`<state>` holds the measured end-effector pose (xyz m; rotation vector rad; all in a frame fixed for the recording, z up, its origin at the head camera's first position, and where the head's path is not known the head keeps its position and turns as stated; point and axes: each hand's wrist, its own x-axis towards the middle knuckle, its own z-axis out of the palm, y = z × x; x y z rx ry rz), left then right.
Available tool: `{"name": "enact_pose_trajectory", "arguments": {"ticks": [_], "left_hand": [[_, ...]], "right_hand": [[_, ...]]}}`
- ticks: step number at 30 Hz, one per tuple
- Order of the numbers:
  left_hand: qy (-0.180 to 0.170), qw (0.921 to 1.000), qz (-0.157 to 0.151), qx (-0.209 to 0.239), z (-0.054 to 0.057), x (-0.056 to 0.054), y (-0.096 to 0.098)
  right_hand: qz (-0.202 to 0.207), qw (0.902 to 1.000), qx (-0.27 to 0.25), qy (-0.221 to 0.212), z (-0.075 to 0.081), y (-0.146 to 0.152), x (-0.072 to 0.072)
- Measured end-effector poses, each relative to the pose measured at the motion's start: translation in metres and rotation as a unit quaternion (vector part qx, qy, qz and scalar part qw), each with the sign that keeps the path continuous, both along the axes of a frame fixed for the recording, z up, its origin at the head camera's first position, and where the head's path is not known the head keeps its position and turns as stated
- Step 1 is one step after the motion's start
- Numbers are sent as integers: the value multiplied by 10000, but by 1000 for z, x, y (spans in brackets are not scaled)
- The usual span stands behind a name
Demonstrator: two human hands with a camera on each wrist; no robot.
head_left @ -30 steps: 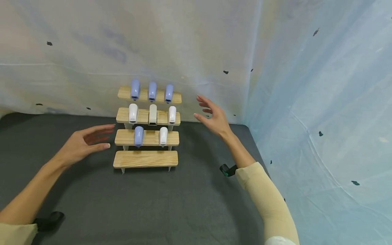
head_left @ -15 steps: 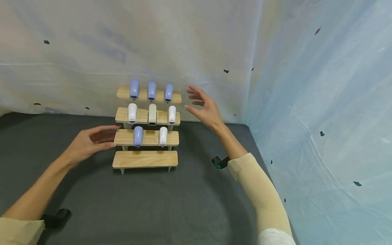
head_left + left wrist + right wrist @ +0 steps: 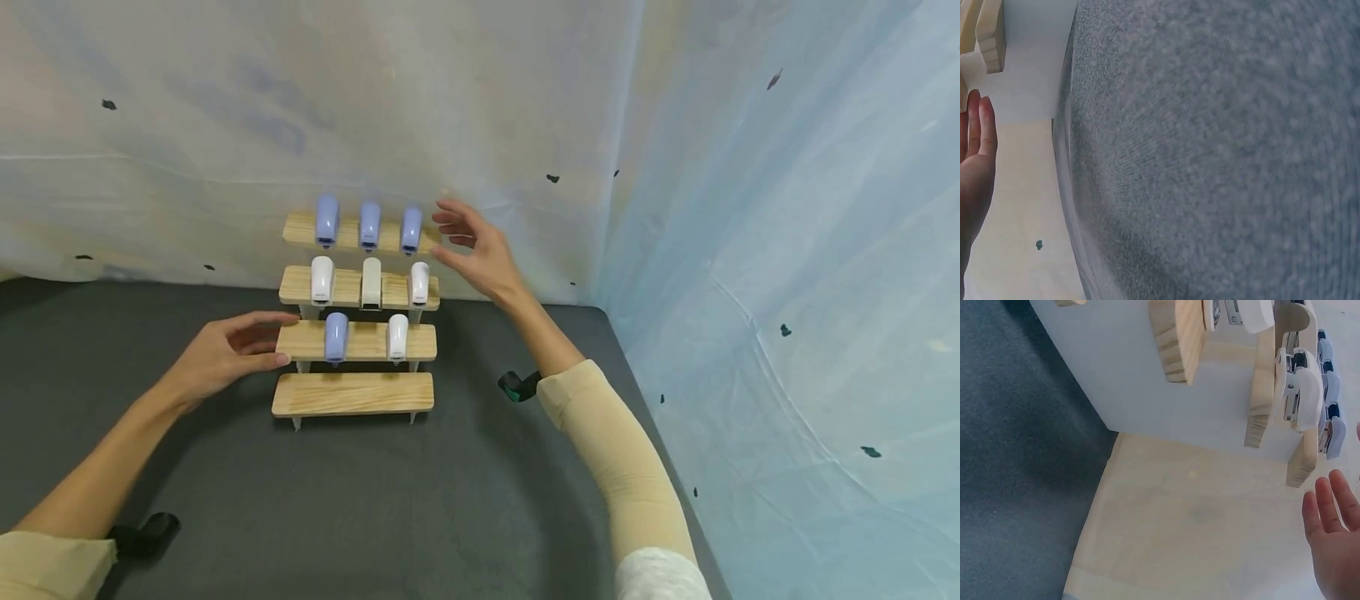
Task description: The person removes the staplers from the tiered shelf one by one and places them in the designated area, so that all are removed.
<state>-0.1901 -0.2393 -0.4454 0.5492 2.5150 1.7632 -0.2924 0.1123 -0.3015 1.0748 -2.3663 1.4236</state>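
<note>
The pale four-step rack (image 3: 352,395) carries blue and white staplers (image 3: 371,285) near the table's (image 3: 337,500) back edge. Left hand (image 3: 221,354) and right hand (image 3: 482,258) have relaxed fingers at its ends; contact is hard to see.

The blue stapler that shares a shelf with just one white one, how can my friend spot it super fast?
Find the wooden stand with four shelves on the dark table. Look at its second shelf up from the bottom. The blue stapler is on the left there; its only shelf-mate, to its right, is a white stapler.
</note>
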Motion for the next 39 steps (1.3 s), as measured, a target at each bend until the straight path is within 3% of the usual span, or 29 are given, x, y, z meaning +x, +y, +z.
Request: {"name": "enact_pose_trajectory", "arguments": {"ticks": [5,12,29,39], "left_hand": [[50,10000,-26,-24,-3,0,1],[-94,9997,209,-36,-4,4,-2],[-212,9989,422,-59,-6,9,2],[-270,9987,429,-15,-3,10,1]], "right_hand": [[122,9995,-26,-273,-1,-6,-3],[178,9989,49,-436,-26,-12,-34],[-60,9980,574,-262,-24,-24,-38],[57,9974,682,-223,-20,-25,-39]]}}
